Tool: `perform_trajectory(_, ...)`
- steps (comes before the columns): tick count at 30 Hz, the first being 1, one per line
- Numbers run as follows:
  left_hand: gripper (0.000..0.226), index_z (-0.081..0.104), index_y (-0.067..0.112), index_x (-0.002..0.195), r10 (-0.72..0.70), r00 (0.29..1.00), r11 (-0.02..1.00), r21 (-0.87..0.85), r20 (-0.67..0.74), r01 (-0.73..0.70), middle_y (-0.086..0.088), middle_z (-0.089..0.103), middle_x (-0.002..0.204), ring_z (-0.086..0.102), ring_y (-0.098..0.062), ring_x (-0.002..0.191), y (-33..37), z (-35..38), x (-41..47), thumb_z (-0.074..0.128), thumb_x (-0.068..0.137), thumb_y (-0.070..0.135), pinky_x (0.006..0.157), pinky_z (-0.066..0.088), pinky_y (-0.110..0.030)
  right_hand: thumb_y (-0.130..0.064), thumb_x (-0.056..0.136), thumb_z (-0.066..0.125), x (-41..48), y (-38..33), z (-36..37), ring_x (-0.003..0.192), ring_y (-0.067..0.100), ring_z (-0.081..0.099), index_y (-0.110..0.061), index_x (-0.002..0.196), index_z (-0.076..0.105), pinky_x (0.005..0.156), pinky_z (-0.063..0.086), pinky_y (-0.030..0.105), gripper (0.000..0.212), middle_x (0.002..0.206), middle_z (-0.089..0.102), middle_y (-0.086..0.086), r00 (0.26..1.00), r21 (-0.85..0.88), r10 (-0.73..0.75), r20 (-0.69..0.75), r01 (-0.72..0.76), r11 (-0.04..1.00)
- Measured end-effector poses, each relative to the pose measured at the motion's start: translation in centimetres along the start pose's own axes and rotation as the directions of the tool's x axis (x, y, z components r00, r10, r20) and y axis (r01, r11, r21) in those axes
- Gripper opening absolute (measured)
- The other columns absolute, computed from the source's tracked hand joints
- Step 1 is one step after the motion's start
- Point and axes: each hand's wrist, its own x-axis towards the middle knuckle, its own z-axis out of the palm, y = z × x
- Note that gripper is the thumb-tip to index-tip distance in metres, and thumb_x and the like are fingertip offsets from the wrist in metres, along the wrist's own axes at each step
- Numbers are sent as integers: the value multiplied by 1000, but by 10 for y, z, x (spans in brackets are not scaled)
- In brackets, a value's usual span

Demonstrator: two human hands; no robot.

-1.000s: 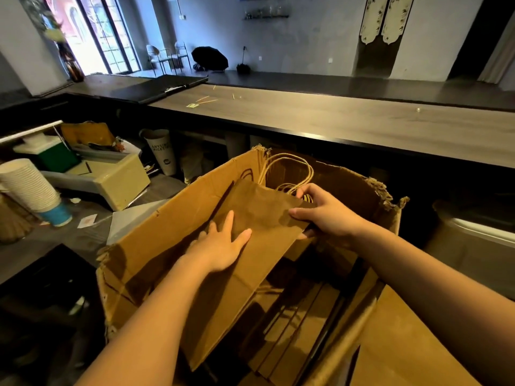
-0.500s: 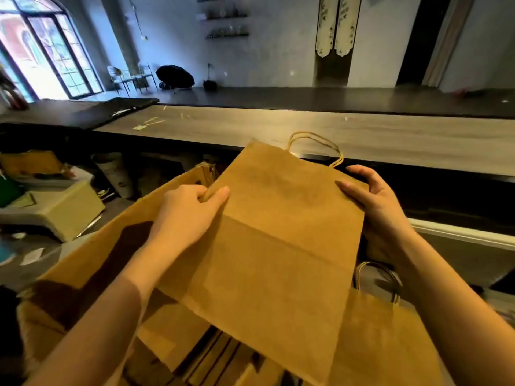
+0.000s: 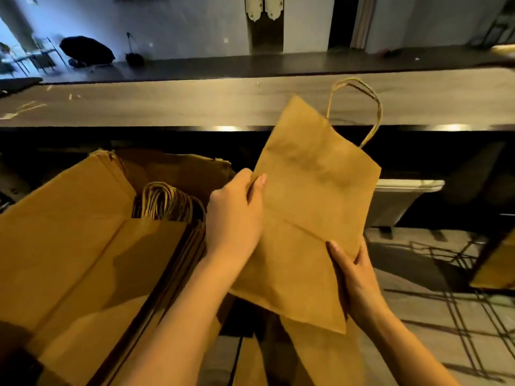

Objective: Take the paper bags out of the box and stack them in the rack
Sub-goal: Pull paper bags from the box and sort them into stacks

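Observation:
I hold one flat brown paper bag (image 3: 309, 207) in the air, its twine handles pointing up and to the right. My left hand (image 3: 235, 218) grips its left edge, thumb on the front face. My right hand (image 3: 354, 277) holds its lower right edge, thumb on top. The open cardboard box (image 3: 69, 207) stands at the left, with a stack of folded paper bags (image 3: 167, 207) upright inside, their handles showing. Below the held bag lie more brown paper bags (image 3: 320, 355). A wire rack (image 3: 457, 280) shows at the right; its shape is dim.
A long wooden counter (image 3: 167, 104) runs across in front of me, with a dark recess beneath it. A white bin (image 3: 401, 201) stands under the counter to the right. Another brown paper piece (image 3: 498, 266) sits at the right edge.
The bag has come out of the box and moved to the right of it. My right hand slid from the bag's top corner down to its lower edge. My view swung right.

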Motion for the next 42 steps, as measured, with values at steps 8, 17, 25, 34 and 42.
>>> perform_trajectory(8, 34, 47, 18, 118, -254, 883, 954, 253, 394, 161, 4, 56, 77, 54, -13, 64, -39, 74, -91, 49, 94, 42, 48, 33, -24, -16, 72, 80, -23, 68, -53, 110, 12, 51, -19, 135, 37, 95, 42, 31, 76, 122, 51, -5, 936, -335, -108, -336, -12, 942)
perform_trajectory(17, 71, 2, 12, 151, -583, 524, 801, 546, 621, 246, -10, 37, 146, 45, -24, 127, -83, 96, -146, 46, 97, 27, 97, 45, -33, -5, 71, 79, -54, 127, -67, 123, 33, 34, -8, 144, 30, 105, 29, 42, 88, 134, 44, 16, 961, -764, -120, -249, -119, 634)
perform_trajectory(25, 73, -7, 26, 150, -532, 471, 843, 493, 703, 216, -8, 3, 159, 24, -26, 141, -52, 85, -115, 45, 98, 31, 106, 35, -38, -35, 82, 69, -30, 96, -60, 127, 22, 37, -23, 131, 48, 102, 32, 29, 54, 132, 50, 1, 964, -850, -246, -97, 48, 524)
perform_trajectory(34, 37, 52, 30, 126, -170, 870, 957, 288, 463, 33, 5, 66, 108, 60, -18, 101, 12, -1, -21, 44, 94, 47, 82, 51, -37, -24, 96, 53, 16, -24, 49, 88, 8, 63, -14, 109, 61, 77, 54, 35, 18, 95, 66, -6, 780, -623, -555, 289, 594, 510)
perform_trajectory(42, 30, 62, 29, 114, -115, 974, 945, 325, 194, 46, 5, 62, 93, 57, -12, 83, -36, -123, 33, 48, 92, 45, 73, 50, -31, -36, 95, 51, 19, -82, 193, 108, 15, 54, -16, 121, 57, 90, 47, 33, 33, 115, 62, 2, 558, -569, -501, 661, 808, 150)
